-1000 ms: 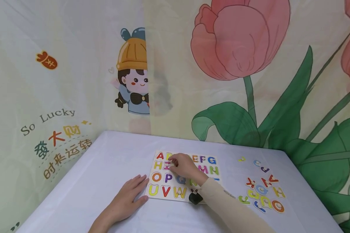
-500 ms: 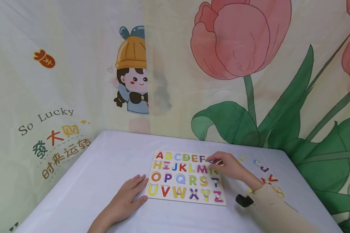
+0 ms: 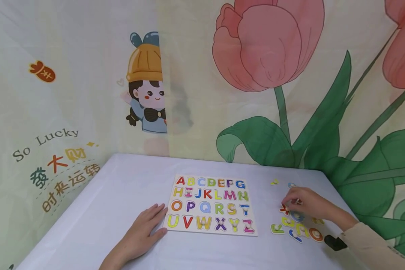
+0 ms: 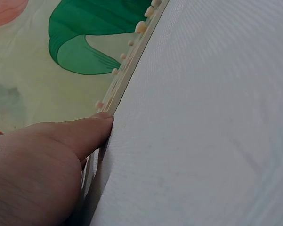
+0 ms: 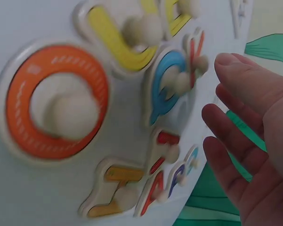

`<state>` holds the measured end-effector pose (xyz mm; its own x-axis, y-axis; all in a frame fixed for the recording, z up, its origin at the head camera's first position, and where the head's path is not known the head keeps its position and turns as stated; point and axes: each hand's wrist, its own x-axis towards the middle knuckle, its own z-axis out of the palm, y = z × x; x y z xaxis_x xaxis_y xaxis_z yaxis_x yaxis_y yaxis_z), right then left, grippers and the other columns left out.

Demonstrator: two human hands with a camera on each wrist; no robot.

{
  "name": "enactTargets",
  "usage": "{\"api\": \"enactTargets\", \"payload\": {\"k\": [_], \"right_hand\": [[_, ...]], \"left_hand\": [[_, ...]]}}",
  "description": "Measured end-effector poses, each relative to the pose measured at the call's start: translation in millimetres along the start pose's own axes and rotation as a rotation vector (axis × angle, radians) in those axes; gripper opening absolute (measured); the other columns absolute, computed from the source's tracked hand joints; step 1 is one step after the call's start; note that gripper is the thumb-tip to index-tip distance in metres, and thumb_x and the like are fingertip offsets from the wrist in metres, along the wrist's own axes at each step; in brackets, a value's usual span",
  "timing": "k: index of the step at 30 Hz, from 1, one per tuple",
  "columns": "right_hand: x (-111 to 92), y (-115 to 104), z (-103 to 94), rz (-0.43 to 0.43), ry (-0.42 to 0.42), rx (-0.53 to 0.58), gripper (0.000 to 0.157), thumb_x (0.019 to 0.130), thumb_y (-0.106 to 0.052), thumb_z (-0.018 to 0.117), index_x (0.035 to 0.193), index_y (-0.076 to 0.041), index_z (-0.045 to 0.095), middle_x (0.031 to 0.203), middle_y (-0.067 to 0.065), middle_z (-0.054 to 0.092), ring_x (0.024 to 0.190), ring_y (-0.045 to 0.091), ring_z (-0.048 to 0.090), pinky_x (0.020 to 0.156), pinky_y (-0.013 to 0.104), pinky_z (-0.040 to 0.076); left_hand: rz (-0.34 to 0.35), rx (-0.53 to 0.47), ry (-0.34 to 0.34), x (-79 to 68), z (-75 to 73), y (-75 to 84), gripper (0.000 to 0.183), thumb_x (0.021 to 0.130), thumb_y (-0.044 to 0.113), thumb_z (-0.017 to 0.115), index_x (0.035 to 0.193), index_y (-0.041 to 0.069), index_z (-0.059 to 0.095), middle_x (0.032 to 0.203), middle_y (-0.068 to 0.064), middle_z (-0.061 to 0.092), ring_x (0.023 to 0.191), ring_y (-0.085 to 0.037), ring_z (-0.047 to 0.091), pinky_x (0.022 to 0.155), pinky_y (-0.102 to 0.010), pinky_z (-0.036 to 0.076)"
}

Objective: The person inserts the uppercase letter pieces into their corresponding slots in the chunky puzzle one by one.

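My left hand [image 3: 140,234] lies at the left edge of a white alphabet puzzle board [image 3: 197,231], its thumb and fingers touching the side. In the left wrist view, the thumb [image 4: 92,132] presses on the board's edge [image 4: 127,82]. My right hand [image 3: 312,204] hovers over the loose letter pieces, nearest the red K piece [image 3: 284,210]. Seen from the right wrist, its fingers are spread and bent slightly, with the thumb tip close to the K's knob [image 5: 202,65]. No piece is visible between them. The hand hides some letters in the head view.
Loose knobbed letters lie right of the board: an orange O [image 3: 315,235], a blue Q [image 5: 165,82], a green R [image 3: 277,229], a blue J [image 3: 295,236] and others, some overlapping. Several board letters, like W [image 3: 203,223], have knobs. A printed curtain [image 3: 192,75] stands behind.
My right hand has moved from over the board, past its right side, to the loose letters. The left hand stays at the board's edge. The head view has shifted slightly.
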<state>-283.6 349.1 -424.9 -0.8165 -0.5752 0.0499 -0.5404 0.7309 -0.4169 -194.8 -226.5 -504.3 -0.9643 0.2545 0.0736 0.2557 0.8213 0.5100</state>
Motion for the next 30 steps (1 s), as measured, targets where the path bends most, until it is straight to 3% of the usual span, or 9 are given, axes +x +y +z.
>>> {"api": "enactTargets", "payload": {"k": [10, 21, 30], "right_hand": [[0, 18, 4.3, -0.015, -0.048, -0.012, 0.014, 0.09, -0.018, 0.086, 0.103, -0.021, 0.085, 0.095, -0.012, 0.066, 0.085, 0.0, 0.058, 0.072, 0.021, 0.057], [-2, 11, 7.3, 0.008, -0.024, -0.04, 0.011, 0.089, -0.022, 0.087, 0.1, -0.023, 0.086, 0.095, -0.014, 0.065, 0.086, 0.0, 0.057, 0.073, 0.022, 0.056], [5, -9, 10.9, 0.128, 0.13, -0.06, 0.008, 0.09, -0.023, 0.087, 0.097, -0.026, 0.085, 0.089, -0.017, 0.064, 0.083, 0.002, 0.058, 0.068, 0.022, 0.055]], "left_hand": [[-0.007, 0.0, 0.001, 1.2, -0.1, 1.0, 0.069, 0.103, 0.052, 0.066, 0.164, 0.028, 0.045, 0.171, 0.006, 0.037, 0.162, -0.029, 0.025, 0.127, -0.063, 0.027], [0.014, 0.004, 0.008, 0.1, 1.1, 0.2, 0.068, 0.103, 0.051, 0.066, 0.163, 0.026, 0.046, 0.171, 0.006, 0.038, 0.162, -0.029, 0.026, 0.127, -0.062, 0.027], [-0.016, 0.001, 0.0, 0.1, 1.5, 0.2, 0.068, 0.103, 0.051, 0.067, 0.163, 0.028, 0.045, 0.171, 0.007, 0.036, 0.162, -0.028, 0.024, 0.128, -0.062, 0.026]]}}
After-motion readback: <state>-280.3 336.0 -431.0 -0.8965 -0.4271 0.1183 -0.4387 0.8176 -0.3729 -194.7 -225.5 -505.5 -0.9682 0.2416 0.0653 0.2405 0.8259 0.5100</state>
